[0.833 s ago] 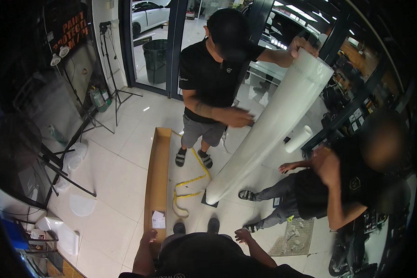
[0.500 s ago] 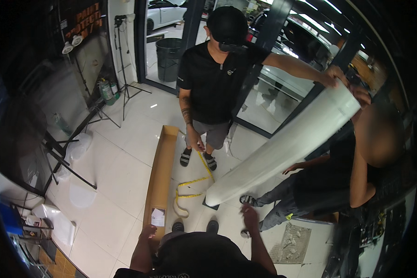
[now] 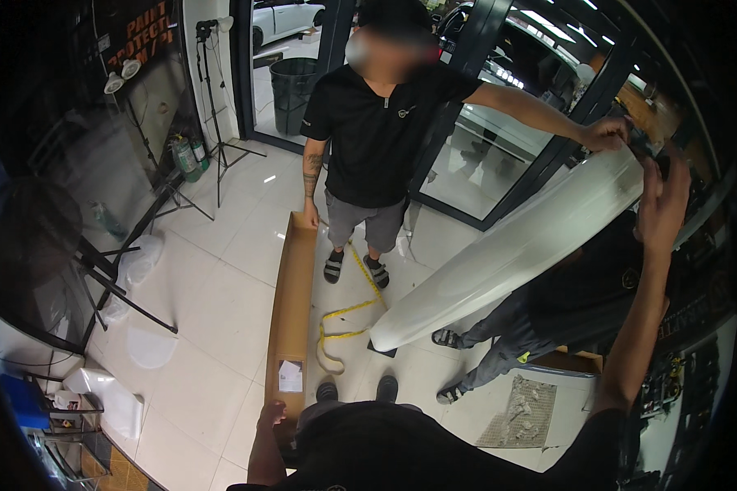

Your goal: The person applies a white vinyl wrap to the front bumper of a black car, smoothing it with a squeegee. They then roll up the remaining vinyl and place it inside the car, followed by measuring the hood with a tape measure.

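Observation:
A long white roll (image 3: 499,254) leans to the right, its lower end on a small dark pad (image 3: 382,349) on the floor. My right hand (image 3: 663,196) is raised at its upper end, fingers stretched up and thumb apart, against the rim. A co-worker's hand (image 3: 606,133) is also on that end. My left hand (image 3: 275,413) is low, with bent fingers on the near-end edge of a long, open cardboard box (image 3: 291,282). Inside the box lies a white paper sheet (image 3: 290,376). The co-worker's other hand (image 3: 311,214) touches the box's far end.
A yellow measuring tape (image 3: 348,310) winds over the floor between box and roll. Behind the roll stands another person, dark trousers (image 3: 499,327) showing. A perforated mat (image 3: 526,413) lies at the right. Tripods (image 3: 214,106) and fire extinguishers (image 3: 186,159) stand at the left.
My right hand has risen from low beside my body to the roll's upper end. The co-worker's lower hand has moved from the measuring tape to the box. My left hand stays at the box.

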The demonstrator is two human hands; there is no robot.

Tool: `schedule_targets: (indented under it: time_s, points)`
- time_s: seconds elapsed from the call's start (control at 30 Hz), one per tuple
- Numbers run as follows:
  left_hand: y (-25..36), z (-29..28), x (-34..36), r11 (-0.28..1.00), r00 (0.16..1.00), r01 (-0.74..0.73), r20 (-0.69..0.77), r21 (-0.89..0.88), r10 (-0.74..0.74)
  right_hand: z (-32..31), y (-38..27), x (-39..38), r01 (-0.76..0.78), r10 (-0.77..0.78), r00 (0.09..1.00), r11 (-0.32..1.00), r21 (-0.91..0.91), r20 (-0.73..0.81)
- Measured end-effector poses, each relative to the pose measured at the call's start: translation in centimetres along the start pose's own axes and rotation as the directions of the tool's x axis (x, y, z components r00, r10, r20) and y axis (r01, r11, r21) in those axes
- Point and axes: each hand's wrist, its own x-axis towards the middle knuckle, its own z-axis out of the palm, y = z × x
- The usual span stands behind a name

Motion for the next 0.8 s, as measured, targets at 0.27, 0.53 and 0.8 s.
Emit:
schedule_targets:
  time_s: [0.27, 0.53, 0.8]
  points:
    - [-5.3, -1.4, -0.6, 0.992, 0.997, 0.076, 0.001, -0.100, -0.076, 4.8, 1.8, 0.8, 0.139, -0.076, 0.902, 0.983, -0.120, 0.425]
    - [-7.5, -0.9, -0.4, 1.000, 0.998, 0.013, 0.060, -0.016, -0.012, 6.6, 4.5, 0.0, 0.119, -0.023, 0.936, 0.960, -0.255, 0.351]
    - [-4.0, 3.2, -7.1, 0.980, 0.973, -0.197, -0.132, -0.035, 0.191, 8.9, 9.6, -1.0, 0.160, -0.097, 0.958, 0.962, -0.222, 0.269]
